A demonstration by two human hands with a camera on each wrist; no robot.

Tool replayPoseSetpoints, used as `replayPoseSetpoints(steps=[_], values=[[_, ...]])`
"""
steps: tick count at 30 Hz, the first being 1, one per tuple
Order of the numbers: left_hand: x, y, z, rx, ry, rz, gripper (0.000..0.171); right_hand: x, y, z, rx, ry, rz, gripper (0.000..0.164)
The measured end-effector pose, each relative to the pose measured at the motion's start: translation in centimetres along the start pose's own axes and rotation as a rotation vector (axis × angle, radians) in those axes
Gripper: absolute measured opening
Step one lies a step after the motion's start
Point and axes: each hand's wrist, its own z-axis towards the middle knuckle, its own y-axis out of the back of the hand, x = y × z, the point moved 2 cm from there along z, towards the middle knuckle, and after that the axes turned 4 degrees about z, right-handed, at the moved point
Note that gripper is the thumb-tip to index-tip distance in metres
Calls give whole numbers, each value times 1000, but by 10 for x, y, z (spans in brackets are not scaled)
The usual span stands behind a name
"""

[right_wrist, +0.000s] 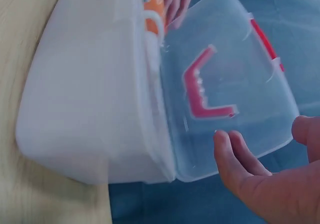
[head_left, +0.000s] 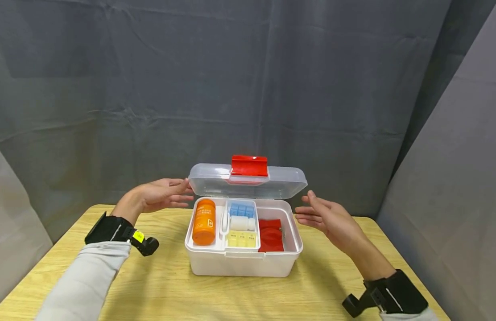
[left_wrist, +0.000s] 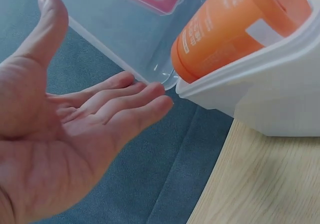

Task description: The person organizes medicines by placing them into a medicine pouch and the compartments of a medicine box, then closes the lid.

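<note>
A white plastic box (head_left: 244, 263) stands on the table with its clear lid (head_left: 208, 178) raised at the back, a red latch (head_left: 250, 166) on the lid's edge. Inside, an orange bottle (head_left: 204, 223) lies at the left. A white tray (head_left: 223, 248) beside it carries a blue pill case (head_left: 241, 209), a small white bottle (head_left: 240, 223) and a yellow pill case (head_left: 241, 239). A red pouch (head_left: 270, 235) fills the right compartment. My left hand (head_left: 159, 195), fingers extended, is at the lid's left corner. Opposite it, my right hand (head_left: 332, 220) stretches its fingers near the lid's right end.
The wooden table (head_left: 163, 285) extends around the box. Behind it hangs a dark grey curtain (head_left: 232, 89), with lighter fabric (head_left: 452, 178) along the right side. Both wrists wear black camera straps (head_left: 400, 292).
</note>
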Motion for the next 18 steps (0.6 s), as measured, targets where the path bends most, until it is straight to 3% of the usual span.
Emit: replayPoseSetpoints(steps=[6,13,18], values=[[4,2,-6,22,40,-33,84,12,-2,-1,37,-8,24,90],[5,2,-11,82,82,-76,77,8,-1,-3,61,4,52,78],[4,2,-9,28,95,-80,67,1,-3,-7,64,9,87,72]])
